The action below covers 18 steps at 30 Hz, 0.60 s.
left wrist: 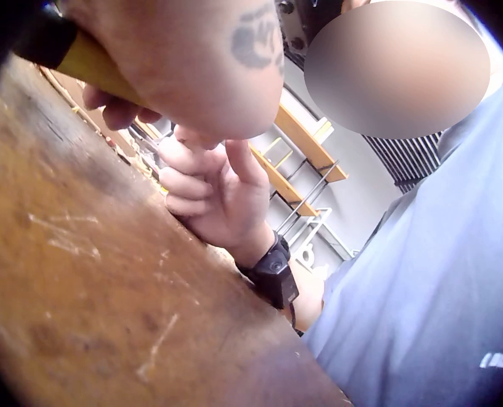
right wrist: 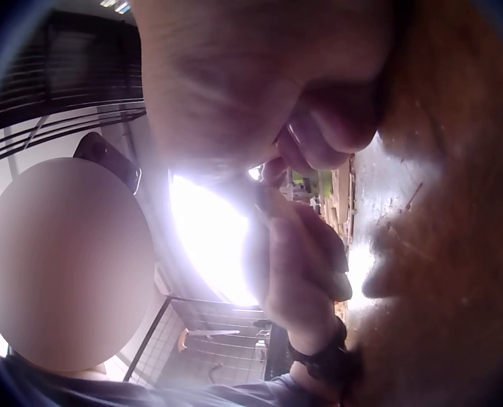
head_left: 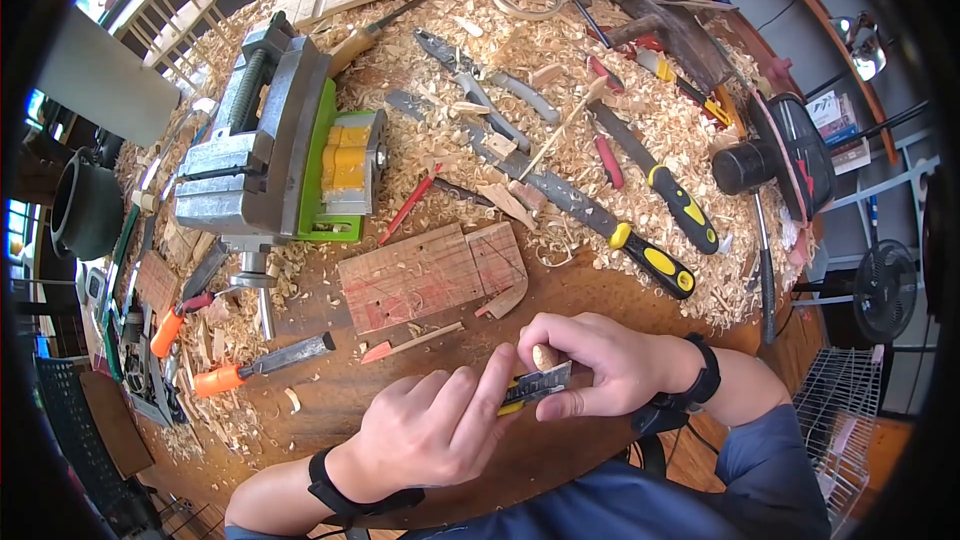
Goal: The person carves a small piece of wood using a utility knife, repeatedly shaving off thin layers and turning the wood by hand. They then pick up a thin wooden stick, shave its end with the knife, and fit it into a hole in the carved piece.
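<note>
My left hand (head_left: 430, 430) grips a utility knife (head_left: 515, 405) with a yellow and black body, its wide blade out and pointing right. In the left wrist view, part of the yellow handle (left wrist: 99, 69) shows beneath the palm. Between thumb and fingers, my right hand (head_left: 605, 365) holds a small rounded piece of pale wood (head_left: 545, 356). The blade (head_left: 545, 381) lies right at this piece, just above the right thumb. Both hands are close together over the front edge of the bench. From the right wrist, the near hand (right wrist: 260, 85) hides the wood and the blade.
A metal vise (head_left: 235, 165) stands at left on the shaving-strewn bench (head_left: 330, 430). Ahead lie a marked reddish board (head_left: 415, 278), a thin wood strip (head_left: 412, 342), an orange-handled chisel (head_left: 265, 364), pliers (head_left: 485, 90), yellow-and-black-handled rasps (head_left: 655, 260) and a mallet (head_left: 745, 168).
</note>
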Motion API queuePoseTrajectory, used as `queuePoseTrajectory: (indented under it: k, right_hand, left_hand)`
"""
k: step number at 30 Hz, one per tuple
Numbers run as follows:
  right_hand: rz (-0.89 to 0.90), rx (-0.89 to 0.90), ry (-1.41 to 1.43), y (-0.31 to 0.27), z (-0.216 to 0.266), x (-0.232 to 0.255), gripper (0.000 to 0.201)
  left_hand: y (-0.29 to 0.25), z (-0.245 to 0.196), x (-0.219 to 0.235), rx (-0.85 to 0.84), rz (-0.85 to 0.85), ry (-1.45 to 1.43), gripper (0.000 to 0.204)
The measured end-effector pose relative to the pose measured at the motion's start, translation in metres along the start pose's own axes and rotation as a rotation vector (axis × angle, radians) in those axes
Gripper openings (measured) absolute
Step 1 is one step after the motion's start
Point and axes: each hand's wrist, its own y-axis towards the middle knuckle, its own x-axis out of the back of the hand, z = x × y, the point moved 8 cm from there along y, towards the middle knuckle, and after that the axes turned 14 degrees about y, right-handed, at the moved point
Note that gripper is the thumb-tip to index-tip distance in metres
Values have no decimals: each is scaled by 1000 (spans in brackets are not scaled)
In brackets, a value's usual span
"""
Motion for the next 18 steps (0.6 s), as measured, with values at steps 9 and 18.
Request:
queuePoseTrajectory:
  k: [9, 18]
  right_hand:
    - [7, 18, -34, 1, -7, -3, 47]
    - [-35, 78, -48, 2, -11, -2, 48]
  left_hand:
    - [2, -2, -2, -6, 43, -6, 56]
    - [2, -1, -2, 15, 17, -25, 60]
